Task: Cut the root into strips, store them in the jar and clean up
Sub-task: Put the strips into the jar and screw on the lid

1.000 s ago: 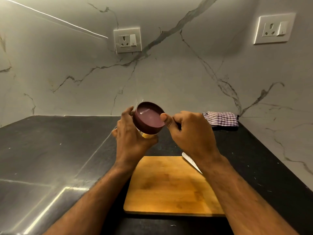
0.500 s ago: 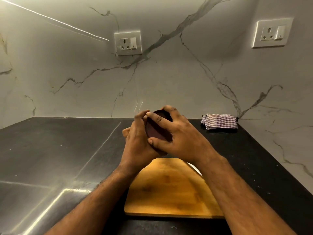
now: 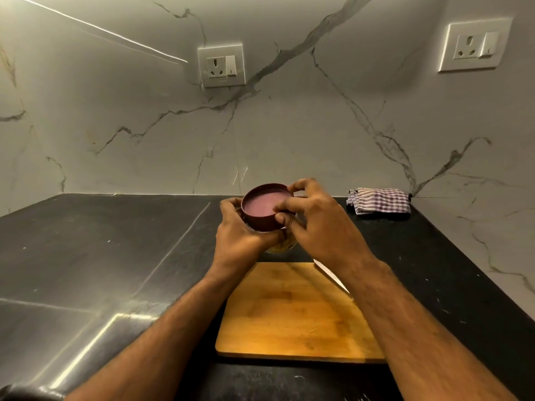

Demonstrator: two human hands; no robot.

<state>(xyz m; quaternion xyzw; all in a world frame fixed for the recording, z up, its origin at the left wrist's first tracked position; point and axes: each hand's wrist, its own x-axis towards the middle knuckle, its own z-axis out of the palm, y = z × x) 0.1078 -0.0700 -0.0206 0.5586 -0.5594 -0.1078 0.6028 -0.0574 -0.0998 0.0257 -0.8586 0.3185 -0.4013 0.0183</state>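
The jar [image 3: 282,244] has tilted back upright, its maroon lid [image 3: 265,208] now facing up. Left hand [image 3: 241,238] grasps the jar; right hand [image 3: 318,224] pinches the lid's rim, above the cutting board [image 3: 295,314].

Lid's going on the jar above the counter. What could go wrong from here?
1. The left hand holds the jar off the black counter while the right hand works the maroon lid; a slip could drop it.
2. The lid sits tilted and may seat crooked.
3. The knife lies beside the cutting board, partly under the right forearm; lowering that arm risks touching the blade.
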